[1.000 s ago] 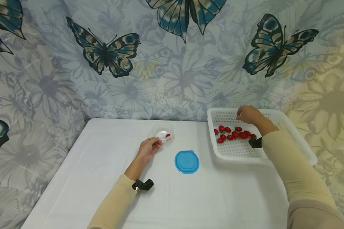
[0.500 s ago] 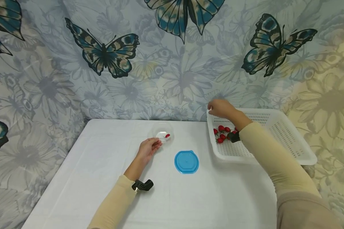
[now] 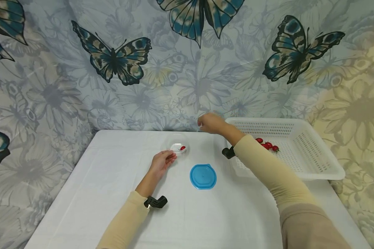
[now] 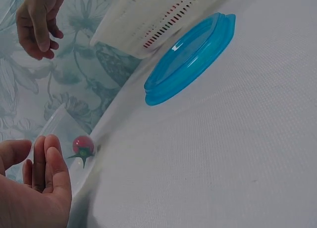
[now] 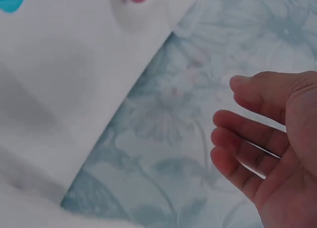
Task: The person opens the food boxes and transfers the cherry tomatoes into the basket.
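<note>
A small clear plastic bowl [image 3: 172, 139] stands near the table's back edge. One red cherry tomato [image 4: 82, 144] with a green calyx lies in it. My left hand [image 3: 163, 162] is at the bowl's near side. Its fingers look fairly straight, with the thumb held apart. My right hand [image 3: 212, 123] hangs in the air to the bowl's right, its fingers loosely bent. In the right wrist view nothing plainly shows between those fingers [image 5: 233, 120]. On the table in front of the bowl lies a round blue lid [image 3: 203, 176].
At the right stands a white perforated plastic basket [image 3: 318, 152]. Several cherry tomatoes [image 3: 268, 145] are inside, partly hidden behind my right sleeve. White cloth covers the table [image 3: 205, 221]. A wall hanging with butterflies [image 3: 112, 57] rises directly behind it.
My right hand has travelled left from over the basket, past its left rim, to the space near the bowl. The left hand, bowl and lid have stayed in place.
</note>
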`<action>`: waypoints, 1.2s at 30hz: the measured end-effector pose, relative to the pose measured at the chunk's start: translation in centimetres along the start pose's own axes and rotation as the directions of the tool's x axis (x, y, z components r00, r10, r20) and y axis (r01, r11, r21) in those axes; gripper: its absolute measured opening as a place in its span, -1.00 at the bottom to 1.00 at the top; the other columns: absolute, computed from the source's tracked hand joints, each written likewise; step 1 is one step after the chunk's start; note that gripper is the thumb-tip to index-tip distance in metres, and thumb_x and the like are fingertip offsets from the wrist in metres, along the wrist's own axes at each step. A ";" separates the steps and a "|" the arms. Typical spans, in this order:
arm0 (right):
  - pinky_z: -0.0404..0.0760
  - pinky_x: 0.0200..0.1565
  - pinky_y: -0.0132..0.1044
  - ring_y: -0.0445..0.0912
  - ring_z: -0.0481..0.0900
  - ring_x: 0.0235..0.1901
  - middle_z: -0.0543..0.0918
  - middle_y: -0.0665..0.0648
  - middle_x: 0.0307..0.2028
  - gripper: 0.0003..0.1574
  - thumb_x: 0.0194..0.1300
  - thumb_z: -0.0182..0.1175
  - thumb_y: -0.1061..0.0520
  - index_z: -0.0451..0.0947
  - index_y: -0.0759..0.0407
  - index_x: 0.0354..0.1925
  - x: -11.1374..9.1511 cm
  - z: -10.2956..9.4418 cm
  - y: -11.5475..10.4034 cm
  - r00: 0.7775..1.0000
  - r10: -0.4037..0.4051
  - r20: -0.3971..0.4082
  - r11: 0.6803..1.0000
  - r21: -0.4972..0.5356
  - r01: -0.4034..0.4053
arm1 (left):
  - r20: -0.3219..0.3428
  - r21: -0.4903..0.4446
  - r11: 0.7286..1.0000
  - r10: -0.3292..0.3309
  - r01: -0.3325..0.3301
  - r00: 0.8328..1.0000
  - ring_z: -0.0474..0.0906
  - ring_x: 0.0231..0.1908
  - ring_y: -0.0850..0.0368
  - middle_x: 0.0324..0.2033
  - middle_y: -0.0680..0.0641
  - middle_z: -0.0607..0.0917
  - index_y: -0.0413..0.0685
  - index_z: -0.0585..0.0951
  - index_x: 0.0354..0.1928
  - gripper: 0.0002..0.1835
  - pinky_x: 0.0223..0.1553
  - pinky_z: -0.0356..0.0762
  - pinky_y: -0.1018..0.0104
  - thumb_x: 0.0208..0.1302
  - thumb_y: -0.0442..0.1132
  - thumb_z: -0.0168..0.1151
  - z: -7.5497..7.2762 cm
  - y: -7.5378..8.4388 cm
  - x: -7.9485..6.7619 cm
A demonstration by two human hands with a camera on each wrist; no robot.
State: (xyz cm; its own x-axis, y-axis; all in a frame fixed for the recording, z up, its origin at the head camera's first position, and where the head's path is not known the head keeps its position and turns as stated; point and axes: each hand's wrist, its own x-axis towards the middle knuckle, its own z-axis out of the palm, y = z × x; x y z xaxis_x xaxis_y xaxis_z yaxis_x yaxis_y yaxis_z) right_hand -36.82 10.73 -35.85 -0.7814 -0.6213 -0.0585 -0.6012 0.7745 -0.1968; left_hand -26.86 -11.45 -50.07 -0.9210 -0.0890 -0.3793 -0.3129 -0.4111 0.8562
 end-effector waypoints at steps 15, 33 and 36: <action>0.61 -0.06 -0.17 -0.01 0.61 -0.15 0.70 0.15 -0.15 -0.73 0.30 0.25 0.12 0.65 0.20 -0.06 3.0 3.0 -4.0 0.990 -0.024 0.140 0.999 -0.018 0.027 | -0.011 0.002 1.000 -0.006 0.006 1.000 0.67 -0.40 0.27 -0.46 0.04 0.68 -0.21 0.49 -0.13 -0.89 -0.30 0.62 0.53 0.36 -0.35 0.15 0.0 0.0 0.4; 0.62 -0.06 -0.20 0.00 0.61 -0.09 0.69 0.14 -0.09 -0.66 0.24 0.26 0.20 0.64 0.23 0.00 5.8 5.5 -6.1 0.974 -0.066 0.214 0.998 0.013 0.065 | -0.017 -0.002 1.000 -0.020 0.020 1.000 0.69 -0.36 0.23 -0.45 0.02 0.68 -0.19 0.49 -0.18 -0.93 -0.31 0.63 0.51 0.36 -0.36 0.14 0.0 0.1 0.5; 0.62 -0.07 -0.20 0.00 0.61 -0.11 0.69 0.16 -0.10 -0.67 0.23 0.26 0.24 0.64 0.25 -0.01 5.9 5.8 -6.2 0.972 -0.069 0.223 0.997 0.032 0.064 | -0.019 0.012 1.000 -0.021 0.021 1.000 0.68 -0.32 0.22 -0.43 0.02 0.68 -0.20 0.49 -0.15 -0.92 -0.28 0.63 0.50 0.37 -0.35 0.14 0.0 0.1 0.6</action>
State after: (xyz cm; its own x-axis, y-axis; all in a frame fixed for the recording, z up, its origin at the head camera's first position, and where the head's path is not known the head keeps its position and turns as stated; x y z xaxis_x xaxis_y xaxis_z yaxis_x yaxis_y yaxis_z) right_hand -36.73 1.64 -40.65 -0.6806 -0.6844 -0.2615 -0.6441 0.7290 -0.2315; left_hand -27.43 -11.55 -50.26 -0.9096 -0.0980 -0.4038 -0.3350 -0.4023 0.8520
